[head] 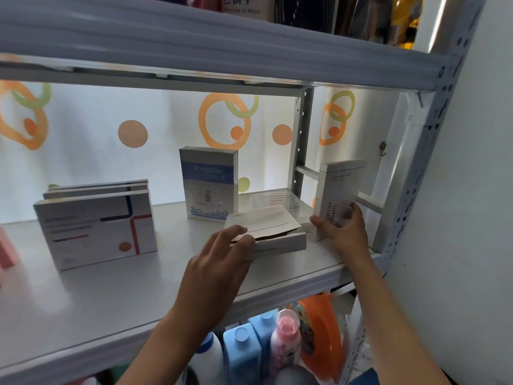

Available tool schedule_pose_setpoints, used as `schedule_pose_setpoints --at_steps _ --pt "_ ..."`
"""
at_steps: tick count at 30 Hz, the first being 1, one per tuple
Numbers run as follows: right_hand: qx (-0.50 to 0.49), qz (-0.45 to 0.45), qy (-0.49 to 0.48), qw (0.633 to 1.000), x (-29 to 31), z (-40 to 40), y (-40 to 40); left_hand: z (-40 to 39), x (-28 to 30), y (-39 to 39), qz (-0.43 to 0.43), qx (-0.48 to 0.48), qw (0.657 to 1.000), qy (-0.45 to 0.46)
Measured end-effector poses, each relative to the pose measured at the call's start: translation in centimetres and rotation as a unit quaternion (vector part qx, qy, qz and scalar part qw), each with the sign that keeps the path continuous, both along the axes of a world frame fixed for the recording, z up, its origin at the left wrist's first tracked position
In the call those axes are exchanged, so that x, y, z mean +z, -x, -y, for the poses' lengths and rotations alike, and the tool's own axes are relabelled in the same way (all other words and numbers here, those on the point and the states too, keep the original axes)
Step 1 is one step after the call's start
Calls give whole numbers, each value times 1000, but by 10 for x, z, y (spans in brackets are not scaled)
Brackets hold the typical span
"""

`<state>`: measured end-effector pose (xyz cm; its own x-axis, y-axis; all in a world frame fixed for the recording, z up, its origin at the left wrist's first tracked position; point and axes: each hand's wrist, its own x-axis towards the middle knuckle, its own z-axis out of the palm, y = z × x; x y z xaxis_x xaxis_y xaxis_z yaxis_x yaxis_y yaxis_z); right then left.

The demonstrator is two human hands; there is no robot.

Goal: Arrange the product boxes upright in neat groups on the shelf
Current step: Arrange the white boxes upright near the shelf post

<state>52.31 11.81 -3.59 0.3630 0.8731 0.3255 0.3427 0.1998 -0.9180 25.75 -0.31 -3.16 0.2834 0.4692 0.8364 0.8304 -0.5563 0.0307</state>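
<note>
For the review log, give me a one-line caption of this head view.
Left hand grips a flat-lying box while right hand steadies an upright white box on the shelf.

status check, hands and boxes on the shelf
Left hand grips flat box, flap open. Right hand holds tall white box upright. Blue box standing behind, nothing blocking.
</note>
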Motion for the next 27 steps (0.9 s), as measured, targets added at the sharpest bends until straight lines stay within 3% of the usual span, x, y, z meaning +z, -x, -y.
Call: schedule_pose_setpoints --at_steps 27 --pt "-26 -13 -40 999 3 33 12 -6 15 0 25 46 999 11"
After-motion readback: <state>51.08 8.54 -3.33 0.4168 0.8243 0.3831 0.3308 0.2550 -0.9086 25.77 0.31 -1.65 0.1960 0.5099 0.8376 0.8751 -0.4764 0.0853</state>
